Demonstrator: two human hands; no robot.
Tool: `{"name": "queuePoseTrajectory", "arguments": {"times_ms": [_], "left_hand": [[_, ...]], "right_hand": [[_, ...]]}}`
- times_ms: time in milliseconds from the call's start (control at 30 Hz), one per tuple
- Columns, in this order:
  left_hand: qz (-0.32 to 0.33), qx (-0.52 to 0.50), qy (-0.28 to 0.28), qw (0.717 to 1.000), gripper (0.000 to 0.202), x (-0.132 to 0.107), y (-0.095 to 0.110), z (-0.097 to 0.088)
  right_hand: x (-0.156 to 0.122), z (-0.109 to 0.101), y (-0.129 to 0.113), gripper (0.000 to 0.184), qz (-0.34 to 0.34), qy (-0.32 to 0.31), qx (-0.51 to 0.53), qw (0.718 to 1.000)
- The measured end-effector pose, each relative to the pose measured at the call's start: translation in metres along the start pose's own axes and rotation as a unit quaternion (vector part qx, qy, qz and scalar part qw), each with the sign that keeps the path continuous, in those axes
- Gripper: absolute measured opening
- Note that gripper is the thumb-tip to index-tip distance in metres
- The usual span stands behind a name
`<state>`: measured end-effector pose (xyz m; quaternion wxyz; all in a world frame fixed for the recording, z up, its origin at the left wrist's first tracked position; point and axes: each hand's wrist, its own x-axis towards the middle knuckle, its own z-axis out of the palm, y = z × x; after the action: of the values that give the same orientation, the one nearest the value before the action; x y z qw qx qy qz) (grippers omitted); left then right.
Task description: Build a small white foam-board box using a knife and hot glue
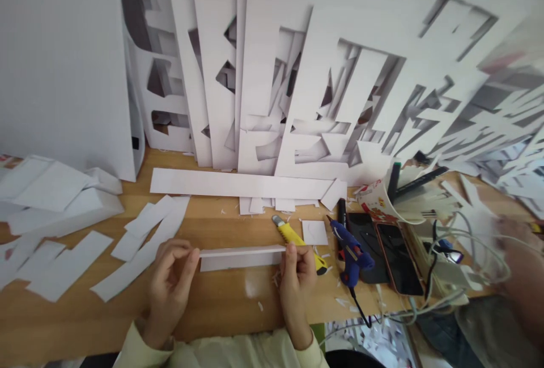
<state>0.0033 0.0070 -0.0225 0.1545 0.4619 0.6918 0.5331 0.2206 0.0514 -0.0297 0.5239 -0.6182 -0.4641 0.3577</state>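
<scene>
Holding white strip (242, 261) stretched between both hands, over desk (225, 314); can't tell if touching the wood. Pointing sideways, long axis L–R, approx. parallel to the front of the body, w/ one end at each hand. Tilted v. slightly, R end a touch farther out than L end. Showing two long narrow faces; can't tell if one folded pc. or two together.

Lying directly between hands: just right of L hand (170, 280), just left of R hand (297, 277). Pinched at left end by L hand, thumb against fingers, narrow grip. Pinched likewise at right end by R hand.

Partly behind R hand: yellow cutter (293, 233), blade end aimed away & left; can't tell if touched. Beyond R hand, near cutter: white square (315, 232). To right of R hand: blue glue gun (351, 246), nozzle aimed away & left, then phone (399, 260) farther right. Beyond these, right of R hand: paper cup (374, 199) w/ pens etc.

Left of & beyond L hand: loose paper pcs. (70, 266). Beyond both hands: long white strip (238, 183), also L–R, in front of upright cut-out panels (259, 73). Far right of R hand: blurred arm of another person (518, 277).
</scene>
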Motion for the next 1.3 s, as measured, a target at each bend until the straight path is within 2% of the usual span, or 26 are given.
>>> {"name": "queuePoseTrajectory", "arguments": {"times_ms": [167,333,433,567,700,800,900,1067,1167,1300], "left_hand": [[-0.006,-0.046,0.012,0.999,0.022,-0.002,-0.005,0.002],[-0.066,-0.078,0.045,0.994,0.039,-0.002,-0.003,0.004],[-0.065,-0.07,0.065,0.993,0.048,-0.001,0.0,0.003],[-0.05,-0.06,0.064,0.995,0.053,0.001,0.004,0.005],[-0.029,-0.063,0.106,0.992,0.047,-0.001,0.006,0.007],[-0.05,-0.052,0.123,0.99,0.047,-0.012,-0.001,0.004],[-0.063,-0.013,0.112,0.992,0.051,-0.024,-0.019,-0.002],[0.002,0.05,0.068,0.996,0.077,-0.025,-0.052,0.0],[0.005,0.065,0.023,0.998,0.083,-0.018,-0.06,0.009],[0.01,0.076,-0.044,0.996,0.098,-0.014,-0.06,0.013]], "right_hand": [[0.003,0.001,0.006,0.038,-0.01,0.002,0.009,1.0],[0.006,0.003,0.008,0.042,-0.033,0.01,0.005,0.999],[0.008,0.005,0.006,0.045,-0.041,0.015,0.011,0.999],[0.01,0.006,0.003,0.047,-0.051,0.016,0.031,0.998],[0.009,0.006,0.01,0.048,-0.019,0.015,0.066,0.998],[0.007,0.005,0.016,0.046,0.016,0.029,0.114,0.993],[0.005,0.004,0.016,0.049,0.027,0.055,0.144,0.988],[0.002,0.002,0.008,0.062,0.027,0.107,0.122,0.986],[0.001,-0.001,0.011,0.067,0.03,0.096,0.095,0.99],[0.0,-0.003,0.026,0.069,0.035,0.076,0.095,0.992]]}}
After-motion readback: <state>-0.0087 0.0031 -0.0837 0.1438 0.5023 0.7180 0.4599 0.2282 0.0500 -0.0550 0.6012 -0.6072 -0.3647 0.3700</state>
